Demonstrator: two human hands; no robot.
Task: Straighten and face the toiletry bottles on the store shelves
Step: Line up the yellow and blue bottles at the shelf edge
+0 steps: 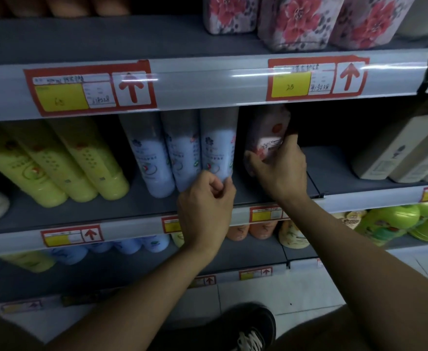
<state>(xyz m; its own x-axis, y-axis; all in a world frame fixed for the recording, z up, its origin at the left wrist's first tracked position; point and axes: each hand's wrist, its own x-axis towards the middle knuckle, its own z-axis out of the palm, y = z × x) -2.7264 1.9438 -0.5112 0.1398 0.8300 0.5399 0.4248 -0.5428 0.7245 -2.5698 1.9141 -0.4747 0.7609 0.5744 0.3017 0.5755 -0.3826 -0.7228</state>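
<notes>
**Both hands on the middle shelf, facing work partly done**

The left hand (206, 198) has its fingers curled round the foot of the rightmost pale blue bottle (219, 143), pinching it near the base. The right hand (280, 164) grips the pink bottle (268, 134) just beside it, thumb on the near left edge and fingers wrapped over the right side, so its label is partly hidden. Both bottles stand on the middle shelf (334, 171), under the price rail (207, 82).

Judging from how things lie, the job is somewhere in the middle. The three yellow-green bottles (63, 158) to the left sit close together in an even row, labels forward, and look finished. The blue trio is tight and label-out too; the left hand seems to be making only a last nudge there. The pink bottle stands alone, with a dark gap between it and the cream bottles (397, 150) far right, so this spot likely needs pulling forward and squaring.

The lower shelf (258, 249) holds blue, orange and green bottles whose order cannot be read from this angle; that level probably remains to be done.
</notes>
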